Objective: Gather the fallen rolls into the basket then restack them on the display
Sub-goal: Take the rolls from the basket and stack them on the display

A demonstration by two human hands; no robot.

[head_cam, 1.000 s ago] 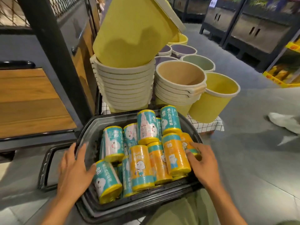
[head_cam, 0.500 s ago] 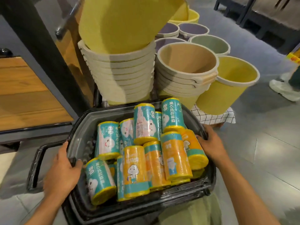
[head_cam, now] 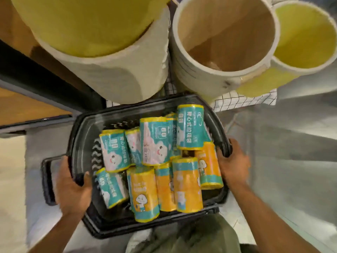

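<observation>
Basket [head_cam: 80, 132]: black.
Teal rolls [head_cam: 190, 127]: teal wrap, yellow ends, white cartoon face, white lettering.
Orange rolls [head_cam: 187, 185]: orange wrap, teal band, yellow ends, pale cartoon figure.
Bucket stack [head_cam: 127, 73]: cream.
Top bucket [head_cam: 87, 21]: yellow.
Neighbouring bucket [head_cam: 224, 28]: tan inside, cream rim.
Cloth [head_cam: 242, 102]: white, black grid.
Floor [head_cam: 291, 161]: grey.
Trousers [head_cam: 200, 238]: olive.

Black plastic basket [head_cam: 127, 108]: now much nearer the stacked cream and yellow plastic buckets [head_cam: 200, 84], far rim just below them.
Left hand [head_cam: 73, 187]: gone from lying flat at the near-left corner to gripping the left rim, thumb inside.
Right hand [head_cam: 233, 165]: off the orange paper-wrapped roll [head_cam: 209, 167], fingers [head_cam: 226, 152] now curled over the right rim.
View: tilted steeply down, bucket mouths filling the top.
</observation>
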